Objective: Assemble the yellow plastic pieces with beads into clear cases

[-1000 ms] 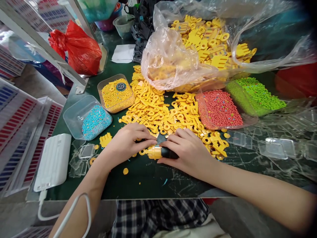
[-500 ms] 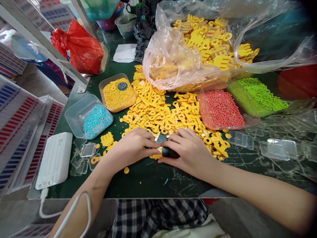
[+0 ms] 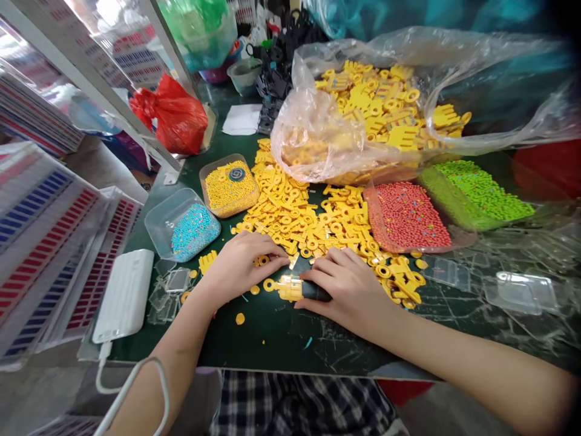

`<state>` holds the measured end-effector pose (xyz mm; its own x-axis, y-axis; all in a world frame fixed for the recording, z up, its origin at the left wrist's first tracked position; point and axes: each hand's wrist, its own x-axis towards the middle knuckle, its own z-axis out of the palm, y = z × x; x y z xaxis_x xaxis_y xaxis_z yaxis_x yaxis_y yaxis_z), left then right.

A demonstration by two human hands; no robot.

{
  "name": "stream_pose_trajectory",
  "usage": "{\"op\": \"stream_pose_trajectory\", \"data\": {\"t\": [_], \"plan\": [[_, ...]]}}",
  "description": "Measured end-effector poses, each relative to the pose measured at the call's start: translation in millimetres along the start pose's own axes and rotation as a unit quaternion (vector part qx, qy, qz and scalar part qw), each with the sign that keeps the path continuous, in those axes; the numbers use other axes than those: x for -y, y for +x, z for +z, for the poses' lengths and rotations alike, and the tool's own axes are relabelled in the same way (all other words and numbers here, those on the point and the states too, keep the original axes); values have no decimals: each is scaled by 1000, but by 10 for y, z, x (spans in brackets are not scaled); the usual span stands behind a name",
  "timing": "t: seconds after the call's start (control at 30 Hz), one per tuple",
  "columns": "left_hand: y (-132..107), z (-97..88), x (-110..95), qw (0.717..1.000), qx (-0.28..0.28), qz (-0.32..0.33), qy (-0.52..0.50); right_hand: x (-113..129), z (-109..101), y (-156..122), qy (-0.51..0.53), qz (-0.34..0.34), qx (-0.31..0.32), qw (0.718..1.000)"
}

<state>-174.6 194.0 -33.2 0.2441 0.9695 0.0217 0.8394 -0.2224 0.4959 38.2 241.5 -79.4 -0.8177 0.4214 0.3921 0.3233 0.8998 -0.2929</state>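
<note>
My left hand lies on the green table with its fingers curled at the near edge of a pile of yellow plastic parts; whether it pinches a part I cannot make out. My right hand is closed around a dark object pressed against a yellow comb-like part lying on the table between the two hands. A yellow ring part sits just left of it.
Tubs of yellow beads and blue beads stand at the left. Trays of red beads and green beads are at the right. A plastic bag of yellow parts is behind. A white power bank and clear lids lie nearby.
My left hand has drawn back from the comb-like part toward the pile, uncovering the part. The camera view has shifted, so everything sits lower and further right.
</note>
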Motion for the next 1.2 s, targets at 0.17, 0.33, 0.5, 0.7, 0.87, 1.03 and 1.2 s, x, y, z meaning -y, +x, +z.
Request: {"op": "stream_pose_trajectory", "data": {"t": [0.17,0.33,0.5,0.7,0.87,1.03,1.2], "plan": [[58,-412,258,960,-174,-192,109,-19,50,-10,32,-5,-29,999],[360,-797,615,941,-128,-243,199,-37,75,-17,32,-17,-37,999],[710,-775,784,948,37,-204,242,-45,73,-15,24,-22,-32,999],[830,-705,850,931,66,-223,281,-45,65,-8,3,-27,-14,1000],[695,-740,805,934,-29,-205,290,-57,38,10,-1,-28,-4,1000],[299,-494,341,965,-182,-95,164,-75,-8,4,14,-47,2,999],[-144,75,-198,987,-130,-16,93,-61,-38,-8,14,-70,-5,997]]}}
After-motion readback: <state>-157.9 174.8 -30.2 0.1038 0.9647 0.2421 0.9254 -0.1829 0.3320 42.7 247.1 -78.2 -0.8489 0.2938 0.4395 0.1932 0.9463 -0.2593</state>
